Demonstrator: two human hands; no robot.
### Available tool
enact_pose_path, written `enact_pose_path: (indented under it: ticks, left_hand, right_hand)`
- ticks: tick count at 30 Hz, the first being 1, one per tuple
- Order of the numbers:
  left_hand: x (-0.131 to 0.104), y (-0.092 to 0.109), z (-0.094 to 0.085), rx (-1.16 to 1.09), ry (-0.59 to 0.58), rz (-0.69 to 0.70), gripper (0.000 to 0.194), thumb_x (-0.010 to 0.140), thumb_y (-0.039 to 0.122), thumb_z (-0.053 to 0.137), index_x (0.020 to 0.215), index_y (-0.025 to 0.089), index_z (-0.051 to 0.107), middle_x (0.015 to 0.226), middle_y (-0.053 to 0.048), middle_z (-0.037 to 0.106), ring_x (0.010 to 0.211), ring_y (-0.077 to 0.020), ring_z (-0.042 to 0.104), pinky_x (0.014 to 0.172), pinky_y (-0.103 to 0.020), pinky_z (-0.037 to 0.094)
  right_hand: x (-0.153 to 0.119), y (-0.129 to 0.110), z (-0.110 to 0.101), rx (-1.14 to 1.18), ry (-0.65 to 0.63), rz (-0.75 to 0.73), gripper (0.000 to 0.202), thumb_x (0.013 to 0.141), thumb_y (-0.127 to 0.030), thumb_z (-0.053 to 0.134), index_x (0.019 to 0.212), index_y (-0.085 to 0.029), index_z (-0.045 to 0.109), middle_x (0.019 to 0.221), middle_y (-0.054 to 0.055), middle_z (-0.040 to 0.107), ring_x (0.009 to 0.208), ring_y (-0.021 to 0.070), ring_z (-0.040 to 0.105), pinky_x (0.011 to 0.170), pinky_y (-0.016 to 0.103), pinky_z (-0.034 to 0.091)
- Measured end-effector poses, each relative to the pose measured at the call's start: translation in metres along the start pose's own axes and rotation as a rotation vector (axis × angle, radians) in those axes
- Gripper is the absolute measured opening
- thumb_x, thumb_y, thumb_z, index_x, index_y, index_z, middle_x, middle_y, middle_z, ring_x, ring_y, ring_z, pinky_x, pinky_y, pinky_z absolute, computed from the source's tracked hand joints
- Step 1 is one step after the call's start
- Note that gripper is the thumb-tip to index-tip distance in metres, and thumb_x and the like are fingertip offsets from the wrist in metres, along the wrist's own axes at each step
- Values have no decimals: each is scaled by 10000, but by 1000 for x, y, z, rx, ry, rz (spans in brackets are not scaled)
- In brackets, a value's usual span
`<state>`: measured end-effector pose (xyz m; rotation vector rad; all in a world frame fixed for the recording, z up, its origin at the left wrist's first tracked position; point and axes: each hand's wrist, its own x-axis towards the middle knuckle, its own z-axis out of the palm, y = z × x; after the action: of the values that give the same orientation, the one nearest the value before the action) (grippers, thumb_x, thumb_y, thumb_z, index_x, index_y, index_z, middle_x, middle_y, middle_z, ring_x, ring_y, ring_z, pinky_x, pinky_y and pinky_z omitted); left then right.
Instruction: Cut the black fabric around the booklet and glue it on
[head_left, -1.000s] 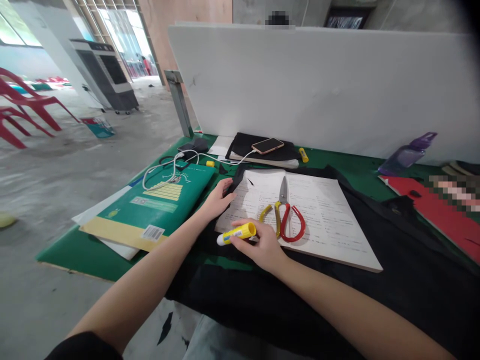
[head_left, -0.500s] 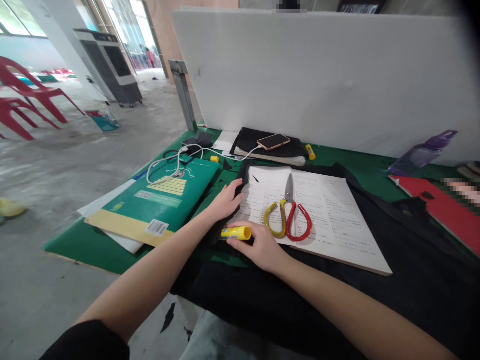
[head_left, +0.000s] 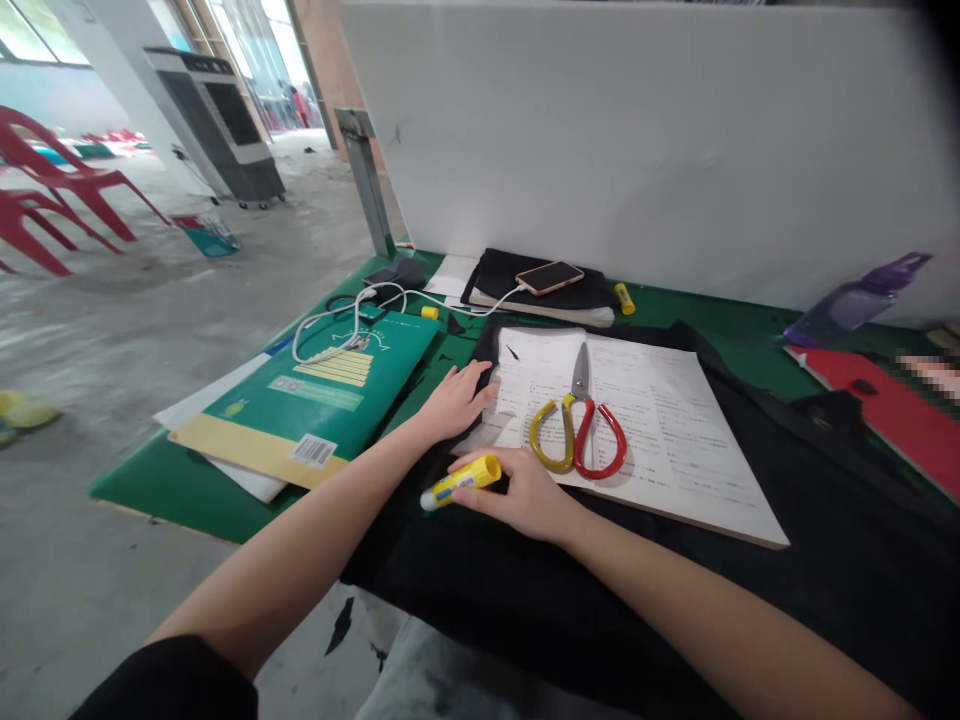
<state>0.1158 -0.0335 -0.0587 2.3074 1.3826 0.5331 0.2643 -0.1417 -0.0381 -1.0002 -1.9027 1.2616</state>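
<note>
In my right hand (head_left: 525, 490) is a yellow glue stick (head_left: 465, 482), uncapped, its pale tip pointing left and down over black cloth (head_left: 465, 580). My left hand (head_left: 456, 402) lies with fingers stretched out at the left edge of an open book (head_left: 637, 420), on the dark cloth along that edge. Scissors (head_left: 579, 420) with one yellow and one red handle rest on the book's pages, blades pointing away from me. The black cloth spreads under and around the book.
Left of my hands lies a green workbook (head_left: 300, 390) with a white charging cable (head_left: 300, 345) on it. Behind the book, a phone (head_left: 550, 278) rests on a black-covered book. A purple bottle (head_left: 851, 305) and red folder (head_left: 892, 410) are at right. A white panel (head_left: 637, 150) stands behind.
The glue stick has swung so its tip points left and down and shows clear of the cloth edge. My left hand stays nearly in place. The view has tipped slightly downward.
</note>
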Motion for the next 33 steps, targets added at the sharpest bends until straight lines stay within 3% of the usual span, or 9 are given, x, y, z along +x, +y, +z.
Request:
enact_pose_path:
  ticks: [5, 7, 12, 18, 23, 28, 30, 33]
  left_hand:
    - [0, 2, -4, -67, 11, -33, 494, 937, 440, 288, 1339, 172, 388, 1418, -113, 459, 1361, -231, 345, 1141, -453, 189]
    - [0, 3, -5, -96, 30, -40, 485, 932, 434, 292, 1323, 174, 412, 1402, -107, 477, 1337, -227, 381, 1130, -438, 228]
    - [0, 4, -4, -129, 74, -45, 455, 928, 424, 296, 1285, 188, 450, 1373, -91, 506, 1301, -222, 423, 1102, -413, 290]
    - [0, 4, -1, -79, 77, -32, 457, 936, 406, 297, 1292, 155, 436, 1366, -106, 504, 1301, -223, 416, 1103, -411, 287]
    - [-1, 5, 0, -25, 83, -14, 416, 942, 395, 305, 1277, 188, 438, 1351, -89, 517, 1299, -226, 416, 1113, -430, 257]
    - [-1, 4, 1, -12, 70, -12, 414, 945, 402, 299, 1271, 188, 441, 1367, -96, 504, 1316, -226, 398, 1119, -440, 246]
    - [-1, 3, 1, -15, 66, -12, 420, 946, 405, 295, 1272, 185, 442, 1373, -97, 500, 1327, -224, 385, 1127, -440, 234]
    - [0, 2, 1, -22, 58, -15, 424, 945, 407, 293, 1276, 186, 441, 1379, -93, 497, 1339, -222, 369, 1133, -440, 222]
  right_hand:
    - [1, -1, -2, 323, 178, 106, 226, 840, -401, 574, 921, -194, 615, 756, 0, 609, 646, 122, 564, 602, 251, 467]
    - [2, 0, -1, 354, 223, 111, 219, 850, -394, 561, 932, -194, 598, 718, -12, 576, 602, 109, 528, 570, 240, 444]
    - [2, 3, 1, 158, 170, 91, 303, 851, -424, 562, 1056, -206, 614, 764, 0, 614, 607, 118, 533, 571, 255, 439]
    - [2, 3, 3, -91, 112, 24, 338, 816, -403, 611, 1102, -230, 657, 955, 31, 706, 822, 190, 644, 770, 335, 497]
    - [2, 3, 4, -79, 61, -41, 337, 798, -388, 633, 1094, -233, 669, 1056, 39, 703, 946, 209, 654, 869, 351, 487]
    - [-2, 3, 0, -31, -11, -29, 337, 782, -426, 648, 1054, -231, 688, 926, 23, 713, 803, 186, 650, 738, 312, 507]
    - [-3, 2, -2, 67, 10, 23, 308, 792, -426, 634, 1010, -216, 690, 827, 15, 693, 723, 167, 629, 662, 288, 503]
    - [-2, 0, -3, 240, 140, 94, 227, 810, -376, 605, 921, -187, 663, 756, 11, 645, 681, 149, 599, 628, 275, 493]
